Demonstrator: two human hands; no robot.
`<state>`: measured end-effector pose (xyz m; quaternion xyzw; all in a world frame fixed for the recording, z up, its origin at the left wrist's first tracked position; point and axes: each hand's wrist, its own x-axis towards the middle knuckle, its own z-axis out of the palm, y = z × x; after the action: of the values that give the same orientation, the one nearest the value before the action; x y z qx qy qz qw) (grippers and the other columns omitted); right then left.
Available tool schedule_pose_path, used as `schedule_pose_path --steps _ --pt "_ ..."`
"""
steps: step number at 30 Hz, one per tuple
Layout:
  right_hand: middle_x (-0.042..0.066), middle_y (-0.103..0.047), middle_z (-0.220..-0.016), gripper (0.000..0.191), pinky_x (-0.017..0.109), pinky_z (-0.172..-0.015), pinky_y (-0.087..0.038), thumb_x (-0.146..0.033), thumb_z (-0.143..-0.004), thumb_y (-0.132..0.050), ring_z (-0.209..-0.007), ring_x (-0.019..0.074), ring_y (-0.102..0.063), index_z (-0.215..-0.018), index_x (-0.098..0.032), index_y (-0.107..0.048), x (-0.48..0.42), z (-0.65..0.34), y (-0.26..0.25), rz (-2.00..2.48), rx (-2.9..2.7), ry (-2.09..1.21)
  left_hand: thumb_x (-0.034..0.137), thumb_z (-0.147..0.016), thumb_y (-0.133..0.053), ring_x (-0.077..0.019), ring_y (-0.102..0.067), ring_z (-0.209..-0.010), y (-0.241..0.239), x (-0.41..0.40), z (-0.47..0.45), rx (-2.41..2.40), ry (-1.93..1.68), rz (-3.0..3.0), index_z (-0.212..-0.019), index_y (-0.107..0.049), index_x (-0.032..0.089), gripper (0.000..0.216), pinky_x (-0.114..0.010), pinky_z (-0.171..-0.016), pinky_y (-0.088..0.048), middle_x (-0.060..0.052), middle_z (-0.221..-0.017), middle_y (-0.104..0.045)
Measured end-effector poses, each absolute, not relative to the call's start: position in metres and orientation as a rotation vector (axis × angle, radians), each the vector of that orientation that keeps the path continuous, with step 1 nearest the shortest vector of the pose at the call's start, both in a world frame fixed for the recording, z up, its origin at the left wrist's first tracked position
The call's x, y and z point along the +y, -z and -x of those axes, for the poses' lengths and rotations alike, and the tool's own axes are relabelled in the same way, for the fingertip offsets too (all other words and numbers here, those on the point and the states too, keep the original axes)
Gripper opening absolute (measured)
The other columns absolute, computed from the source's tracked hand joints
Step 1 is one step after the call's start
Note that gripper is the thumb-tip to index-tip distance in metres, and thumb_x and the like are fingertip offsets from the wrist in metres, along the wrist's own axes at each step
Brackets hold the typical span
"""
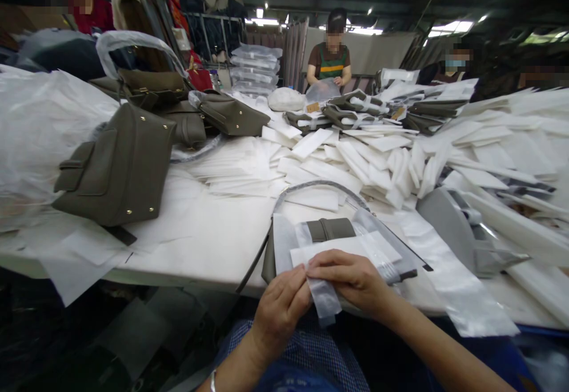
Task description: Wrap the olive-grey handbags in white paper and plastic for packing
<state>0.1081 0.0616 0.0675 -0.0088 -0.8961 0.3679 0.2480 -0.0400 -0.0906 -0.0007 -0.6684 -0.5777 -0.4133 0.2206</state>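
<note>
An olive handbag (pixel 330 229) lies at the table's front edge, its handle (pixel 320 185) wrapped in clear film. Across it rests a folded white packing sheet (pixel 368 247). My left hand (pixel 284 303) pinches the sheet's near left corner, fingers closed. Right beside it, my right hand (pixel 353 279) is closed on the same edge, with the fingertips of both hands almost touching. A translucent plastic strip (pixel 324 300) hangs below my fingers over the table edge. What lies under my right palm is hidden.
To the left, an olive handbag (pixel 128 166) lies tipped over near more bags. White packing sheets (pixel 360 161) are heaped across the middle and right. A grey bag piece (pixel 462 232) and a plastic sleeve (pixel 453 273) lie rightward. A co-worker (pixel 331 63) stands across the table.
</note>
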Motion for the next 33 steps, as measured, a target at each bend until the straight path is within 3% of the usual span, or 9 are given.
schedule_pose_path --steps 4,10,13,16,20,22,27,33 --pt "0.008 -0.072 -0.11 0.032 0.034 -0.097 -0.057 -0.016 -0.098 -0.054 -0.107 0.0182 -0.067 -0.124 -0.027 -0.068 0.057 -0.117 -0.059 -0.038 -2.428 -0.822 0.02 -0.099 -0.054 -0.019 -0.065 -0.115 0.008 -0.091 0.042 -1.553 1.221 1.812 -0.114 -0.063 0.015 0.018 -0.033 -0.098 -0.056 -0.01 -0.112 -0.071" --pt "0.01 -0.074 -0.113 0.033 0.041 -0.104 -0.053 -0.009 -0.096 -0.054 -0.113 0.0195 -0.067 -0.126 -0.018 -0.063 0.045 -0.125 -0.048 -0.214 -2.39 -0.469 0.017 -0.097 -0.057 -0.0246 -0.056 -0.13 0.017 -0.09 0.043 -1.537 1.204 1.822 -0.129 -0.06 0.019 0.032 -0.038 -0.098 -0.056 -0.013 -0.136 -0.061" --pt "0.009 -0.077 -0.101 0.019 0.036 -0.098 -0.057 -0.023 -0.096 -0.061 -0.101 0.0198 -0.072 -0.112 -0.015 -0.068 0.035 -0.129 -0.066 -0.28 -2.454 -0.545 0.018 -0.099 -0.053 -0.0237 -0.056 -0.13 0.012 -0.09 0.043 -1.561 1.116 1.885 -0.134 -0.058 0.016 0.035 -0.038 -0.103 -0.052 -0.012 -0.13 -0.067" --pt "0.007 -0.076 -0.087 0.03 0.03 -0.088 -0.06 -0.042 -0.098 -0.057 -0.087 0.0183 -0.072 -0.097 -0.017 -0.071 0.04 -0.123 -0.088 -0.227 -2.449 -0.758 0.019 -0.1 -0.052 -0.0218 -0.059 -0.126 0.007 -0.09 0.041 -1.604 1.065 1.903 -0.136 -0.058 0.016 0.036 -0.035 -0.103 -0.051 -0.009 -0.13 -0.068" --pt "0.01 -0.074 -0.111 0.023 0.036 -0.098 -0.053 -0.028 -0.098 -0.055 -0.108 0.0227 -0.067 -0.111 -0.019 -0.071 0.083 -0.089 -0.091 0.247 -2.511 -0.474 0.017 -0.099 -0.054 -0.0209 -0.059 -0.126 0.006 -0.091 0.04 -1.605 1.056 1.893 -0.135 -0.059 0.018 0.036 -0.034 -0.104 -0.049 -0.006 -0.132 -0.067" --pt "0.013 -0.071 -0.121 0.028 0.043 -0.103 -0.048 -0.03 -0.097 -0.057 -0.115 0.0274 -0.064 -0.118 -0.017 -0.069 0.107 -0.068 -0.084 0.434 -2.696 -0.315 0.016 -0.099 -0.055 -0.021 -0.059 -0.126 0.008 -0.091 0.041 -1.593 1.049 1.889 -0.135 -0.059 0.017 0.037 -0.034 -0.104 -0.048 -0.006 -0.133 -0.066" --pt "0.012 -0.076 -0.103 0.029 0.047 -0.106 -0.038 -0.034 -0.1 -0.05 -0.102 0.027 -0.069 -0.102 -0.018 -0.074 0.125 -0.03 -0.076 0.477 -3.12 -0.272 0.016 -0.1 -0.051 -0.0208 -0.058 -0.128 0.018 -0.09 0.043 -1.552 1.033 1.909 -0.139 -0.056 0.017 0.039 -0.034 -0.107 -0.047 -0.007 -0.133 -0.065" --pt "0.009 -0.078 -0.099 0.034 0.042 -0.111 -0.032 -0.028 -0.1 -0.046 -0.095 0.0239 -0.071 -0.086 -0.019 -0.076 0.119 -0.011 -0.074 0.453 -3.143 -0.359 0.016 -0.101 -0.049 -0.0181 -0.057 -0.129 0.017 -0.081 0.059 -1.457 1.007 1.939 -0.138 -0.056 0.017 0.037 -0.034 -0.115 -0.04 -0.004 -0.135 -0.064"
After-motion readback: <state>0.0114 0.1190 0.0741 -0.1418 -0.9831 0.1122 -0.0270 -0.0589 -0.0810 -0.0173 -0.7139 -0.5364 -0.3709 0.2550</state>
